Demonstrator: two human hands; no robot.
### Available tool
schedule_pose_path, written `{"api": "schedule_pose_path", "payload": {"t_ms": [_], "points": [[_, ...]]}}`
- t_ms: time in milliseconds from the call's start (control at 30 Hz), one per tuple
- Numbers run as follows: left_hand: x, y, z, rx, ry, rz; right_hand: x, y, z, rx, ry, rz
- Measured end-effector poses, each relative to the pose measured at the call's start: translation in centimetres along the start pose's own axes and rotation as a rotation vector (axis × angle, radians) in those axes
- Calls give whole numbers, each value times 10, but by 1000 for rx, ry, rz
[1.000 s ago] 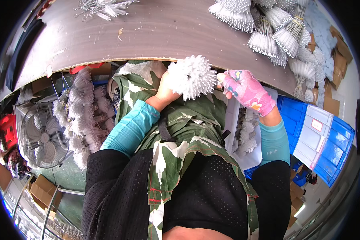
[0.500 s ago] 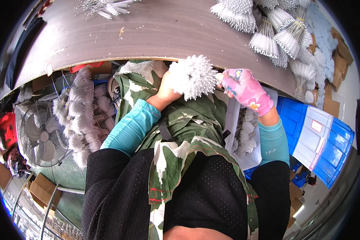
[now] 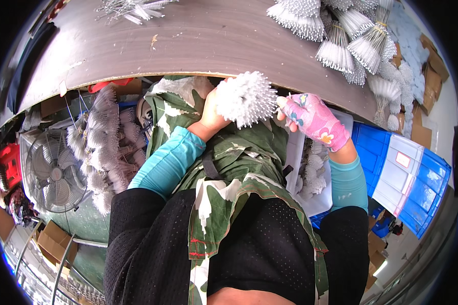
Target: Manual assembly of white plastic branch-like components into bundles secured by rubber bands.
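Observation:
A bundle of thin white bristle brushes [image 3: 248, 99] faces me tips-up above my lap, beside the table's near edge. My left hand [image 3: 212, 116] is wrapped round its left side; the lower part of the bundle is hidden. Just right of the bristles is my right hand [image 3: 313, 118], in a pink flowered glove with bare fingertips. Its thumb and fingers are drawn together near the bundle's edge. Whatever they may pinch is too small to make out.
A brown table [image 3: 198, 43] curves across the front, with more tied brush bundles [image 3: 364, 46] at its right and loose brushes [image 3: 135, 9] at its far left. A fan [image 3: 56, 170] and hanging brushes [image 3: 104, 137] stand left. Right are a white bin [image 3: 318, 203] and blue-white crates [image 3: 399, 170].
My right hand has shifted slightly right and down, a little farther from the bristles. The bundle in my left hand has tilted slightly to the right.

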State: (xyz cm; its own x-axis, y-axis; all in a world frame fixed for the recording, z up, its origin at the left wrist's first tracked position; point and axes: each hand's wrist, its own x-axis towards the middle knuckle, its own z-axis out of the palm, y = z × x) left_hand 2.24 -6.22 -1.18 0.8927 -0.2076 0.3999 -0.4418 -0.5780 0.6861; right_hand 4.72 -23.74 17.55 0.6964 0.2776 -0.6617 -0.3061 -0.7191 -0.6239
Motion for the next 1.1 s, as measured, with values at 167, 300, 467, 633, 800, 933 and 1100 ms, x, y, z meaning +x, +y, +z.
{"api": "schedule_pose_path", "payload": {"t_ms": [167,300,467,633,800,933,1100], "points": [[-1,0,0,46,14,2,4,5,6,12,20,-5],[-5,-5,10,-244,104,-58,6,5,8,-92,68,-35],[-4,-6,9,-144,97,1,7,6,10,-131,79,-76],[-4,-7,14,-259,141,-18,0,-3,7,23,59,-33],[-7,-13,15,-277,188,8,-1,-40,7,-661,134,-529],[-8,-8,3,-449,126,-105,2,-73,14,-920,130,-483],[-7,-3,-1,-434,154,-122,14,-79,19,-1137,55,-517]]}}
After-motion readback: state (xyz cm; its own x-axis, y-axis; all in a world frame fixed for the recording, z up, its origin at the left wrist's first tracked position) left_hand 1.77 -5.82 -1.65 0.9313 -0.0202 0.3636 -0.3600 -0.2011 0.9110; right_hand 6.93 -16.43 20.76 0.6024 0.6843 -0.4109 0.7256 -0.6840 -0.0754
